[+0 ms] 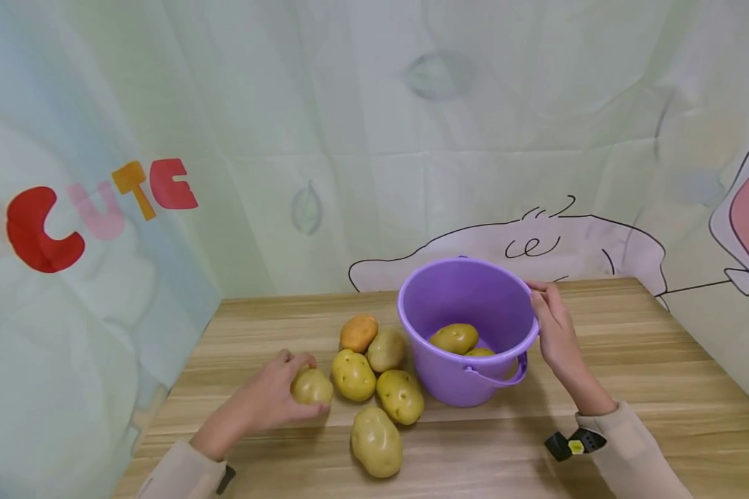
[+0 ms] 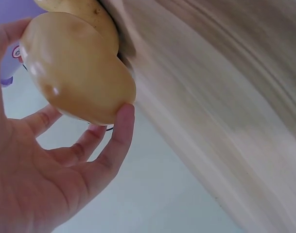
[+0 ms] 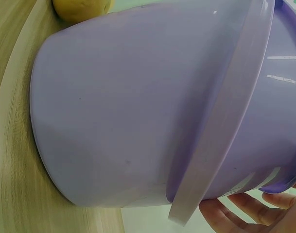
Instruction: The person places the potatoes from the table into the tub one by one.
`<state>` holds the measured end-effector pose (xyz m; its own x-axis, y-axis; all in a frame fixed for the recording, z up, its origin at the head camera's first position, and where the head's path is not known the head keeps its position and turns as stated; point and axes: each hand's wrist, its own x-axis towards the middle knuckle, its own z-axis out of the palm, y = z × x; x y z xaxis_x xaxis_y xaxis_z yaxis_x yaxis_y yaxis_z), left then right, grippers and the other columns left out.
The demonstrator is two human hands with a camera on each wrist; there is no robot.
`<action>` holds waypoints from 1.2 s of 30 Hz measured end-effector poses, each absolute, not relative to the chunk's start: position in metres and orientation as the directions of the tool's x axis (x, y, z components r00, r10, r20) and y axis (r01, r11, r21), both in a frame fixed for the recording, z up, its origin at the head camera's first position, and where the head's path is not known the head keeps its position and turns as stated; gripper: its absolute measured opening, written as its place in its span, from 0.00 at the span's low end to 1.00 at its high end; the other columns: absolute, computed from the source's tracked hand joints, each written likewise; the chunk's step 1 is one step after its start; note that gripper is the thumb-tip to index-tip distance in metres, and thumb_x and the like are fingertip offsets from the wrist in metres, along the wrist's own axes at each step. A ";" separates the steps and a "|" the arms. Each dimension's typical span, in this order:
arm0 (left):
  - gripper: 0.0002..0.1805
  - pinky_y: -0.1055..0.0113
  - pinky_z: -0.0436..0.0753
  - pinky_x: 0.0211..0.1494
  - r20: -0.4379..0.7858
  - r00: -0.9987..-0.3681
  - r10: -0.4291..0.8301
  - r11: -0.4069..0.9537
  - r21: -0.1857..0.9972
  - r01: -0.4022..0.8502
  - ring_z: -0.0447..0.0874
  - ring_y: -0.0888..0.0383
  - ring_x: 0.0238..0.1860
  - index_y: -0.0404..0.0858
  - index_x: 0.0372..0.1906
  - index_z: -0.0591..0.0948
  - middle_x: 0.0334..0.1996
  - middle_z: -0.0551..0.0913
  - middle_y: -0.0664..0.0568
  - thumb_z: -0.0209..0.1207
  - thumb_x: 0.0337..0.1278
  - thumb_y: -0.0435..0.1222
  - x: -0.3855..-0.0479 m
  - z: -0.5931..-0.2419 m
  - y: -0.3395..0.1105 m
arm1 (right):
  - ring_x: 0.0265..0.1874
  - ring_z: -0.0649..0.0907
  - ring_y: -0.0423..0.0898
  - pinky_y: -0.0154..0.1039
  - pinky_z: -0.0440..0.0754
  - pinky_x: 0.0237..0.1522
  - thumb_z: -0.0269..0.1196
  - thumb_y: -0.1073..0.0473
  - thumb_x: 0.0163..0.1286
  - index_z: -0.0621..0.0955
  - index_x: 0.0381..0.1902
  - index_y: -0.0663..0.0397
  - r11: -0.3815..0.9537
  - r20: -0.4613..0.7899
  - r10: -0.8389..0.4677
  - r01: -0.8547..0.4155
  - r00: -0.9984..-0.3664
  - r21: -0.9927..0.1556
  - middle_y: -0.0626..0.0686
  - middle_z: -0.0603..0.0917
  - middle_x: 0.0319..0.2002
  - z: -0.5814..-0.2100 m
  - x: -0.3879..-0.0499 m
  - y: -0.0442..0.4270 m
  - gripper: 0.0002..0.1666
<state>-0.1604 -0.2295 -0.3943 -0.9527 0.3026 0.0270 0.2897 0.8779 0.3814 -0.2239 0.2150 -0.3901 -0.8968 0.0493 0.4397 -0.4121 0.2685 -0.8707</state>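
Note:
In the head view my left hand (image 1: 271,395) holds a pale yellow potato (image 1: 312,387) just left of a group of potatoes. The left wrist view shows thumb and fingers around this potato (image 2: 77,70), with another potato (image 2: 96,17) behind it. A purple bucket (image 1: 455,381) stands upright to the right. On its right side, my right hand (image 1: 555,329) grips the rim; the right wrist view has bent fingers (image 3: 218,216) against the bucket wall (image 3: 113,107). Inside the bucket lies a potato (image 1: 455,338), with part of another (image 1: 479,352) visible.
Left of the bucket lie an orange potato (image 1: 358,333), a brownish one (image 1: 386,350) and two yellow ones (image 1: 353,375). A larger potato (image 1: 376,442) sits nearer the front of the wooden table (image 1: 474,457). A printed curtain (image 1: 362,138) hangs behind.

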 end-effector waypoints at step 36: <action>0.34 0.63 0.78 0.33 0.119 -0.916 0.382 0.845 0.357 0.399 0.74 0.55 0.37 0.46 0.53 0.78 0.42 0.74 0.47 0.70 0.42 0.60 -0.169 -0.361 -0.214 | 0.41 0.81 0.42 0.32 0.80 0.39 0.43 0.56 0.82 0.70 0.63 0.67 0.284 0.448 0.051 -0.417 -0.893 -0.863 0.67 0.79 0.52 -0.391 -0.225 0.215 0.23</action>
<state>-0.1686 -0.2143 -0.3608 -0.9164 0.3821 0.1189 0.3986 0.8449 0.3567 -0.2251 0.2153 -0.3915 -0.8926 0.0515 0.4479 -0.4168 0.2840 -0.8635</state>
